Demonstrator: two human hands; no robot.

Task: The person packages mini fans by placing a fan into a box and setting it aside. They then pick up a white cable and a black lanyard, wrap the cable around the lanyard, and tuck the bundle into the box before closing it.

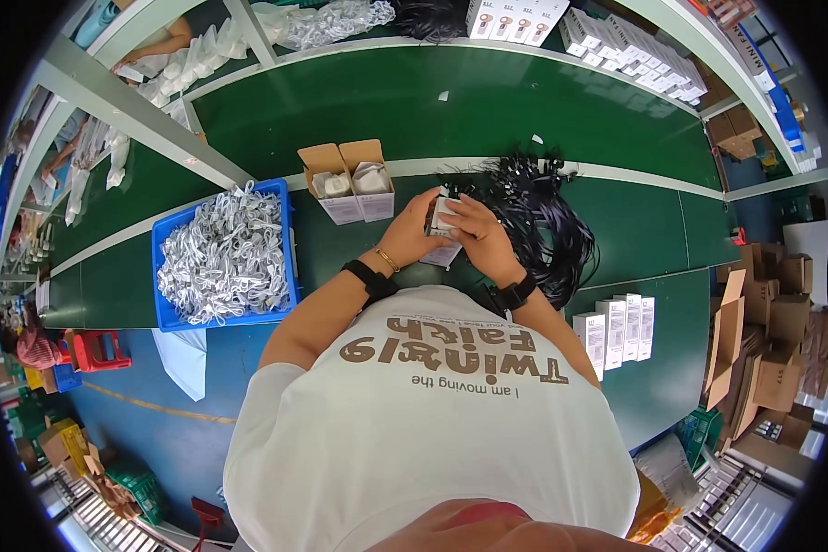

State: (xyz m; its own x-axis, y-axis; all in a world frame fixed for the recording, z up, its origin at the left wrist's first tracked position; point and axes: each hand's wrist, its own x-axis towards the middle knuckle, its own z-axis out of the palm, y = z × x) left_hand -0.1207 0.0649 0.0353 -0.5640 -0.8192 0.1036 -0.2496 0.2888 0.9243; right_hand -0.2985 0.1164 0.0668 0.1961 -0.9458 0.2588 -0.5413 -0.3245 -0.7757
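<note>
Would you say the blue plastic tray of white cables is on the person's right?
No, the blue plastic tray stands to the person's left.

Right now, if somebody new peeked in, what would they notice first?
Probably the bright blue bin, heaped with pale cables, on the left of the green table. Next, maybe the shiny black cords, tangled just right of the right hand. Between bin and cords, that hand and the left hand hold a small box.

Forearms [320,313] angled inward toward each other
The left hand [410,232] curls from one side; the right hand [488,241], fingers bent, faces it close by.
</note>
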